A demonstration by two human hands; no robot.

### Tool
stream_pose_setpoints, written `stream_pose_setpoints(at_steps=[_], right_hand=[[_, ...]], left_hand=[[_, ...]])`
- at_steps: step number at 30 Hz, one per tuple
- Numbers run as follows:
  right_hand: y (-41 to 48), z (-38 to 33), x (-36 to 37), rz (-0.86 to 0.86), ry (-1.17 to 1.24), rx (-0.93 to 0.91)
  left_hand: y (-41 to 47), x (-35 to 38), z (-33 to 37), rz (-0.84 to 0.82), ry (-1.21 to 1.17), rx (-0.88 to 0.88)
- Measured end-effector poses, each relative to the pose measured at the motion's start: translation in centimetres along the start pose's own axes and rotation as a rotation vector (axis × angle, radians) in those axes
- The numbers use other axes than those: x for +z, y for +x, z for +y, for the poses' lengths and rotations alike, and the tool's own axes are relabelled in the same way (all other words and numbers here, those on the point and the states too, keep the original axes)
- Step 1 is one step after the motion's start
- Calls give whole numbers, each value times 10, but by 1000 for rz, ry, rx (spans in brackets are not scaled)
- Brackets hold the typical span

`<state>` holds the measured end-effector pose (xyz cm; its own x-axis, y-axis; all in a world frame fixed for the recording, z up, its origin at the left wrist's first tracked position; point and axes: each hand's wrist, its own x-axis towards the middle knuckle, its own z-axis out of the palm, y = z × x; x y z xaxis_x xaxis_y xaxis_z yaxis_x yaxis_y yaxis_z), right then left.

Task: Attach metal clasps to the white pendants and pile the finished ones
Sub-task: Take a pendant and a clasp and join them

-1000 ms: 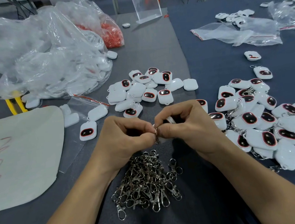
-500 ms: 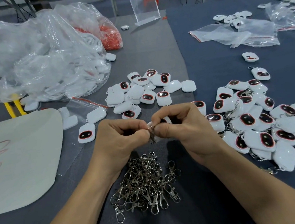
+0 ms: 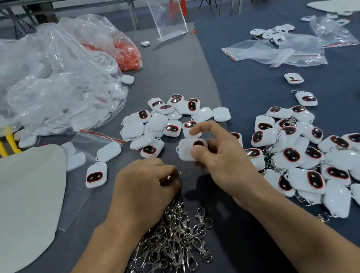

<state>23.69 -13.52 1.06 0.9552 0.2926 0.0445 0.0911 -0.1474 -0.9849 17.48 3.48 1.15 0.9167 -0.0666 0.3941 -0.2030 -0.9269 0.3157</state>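
i had the left hand (image 3: 148, 184) curled knuckles-up, fingertips pinching a clasp (image 3: 168, 178). right hand (image 3: 220, 163) sat just beside it, thumb and fingers gripping a pendant (image 3: 185, 151), index finger lifted. both forearms bare.

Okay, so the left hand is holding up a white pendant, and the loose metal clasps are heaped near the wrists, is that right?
Not quite. The head view shows the right hand holding the white pendant, not the left. The left hand is curled round a small metal piece. The loose metal clasps are indeed heaped near the wrists.
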Motion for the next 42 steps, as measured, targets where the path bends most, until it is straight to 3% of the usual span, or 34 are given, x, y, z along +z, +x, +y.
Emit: stream_pose_setpoints(at_steps=[8, 24, 36, 42], right_hand=[[-3, 0, -3, -69, -379, -127], [4, -11, -8, -191, -495, -119], [-2, -9, -11, -179, -405, -34], [-2, -14, -14, -186, -15, 124]], left_hand=[[3, 0, -7, -116, -186, -24], [5, 2, -13, -151, -348, -157], [4, 1, -13, -142, -336, -206], [1, 0, -11, -15, -518, -270]])
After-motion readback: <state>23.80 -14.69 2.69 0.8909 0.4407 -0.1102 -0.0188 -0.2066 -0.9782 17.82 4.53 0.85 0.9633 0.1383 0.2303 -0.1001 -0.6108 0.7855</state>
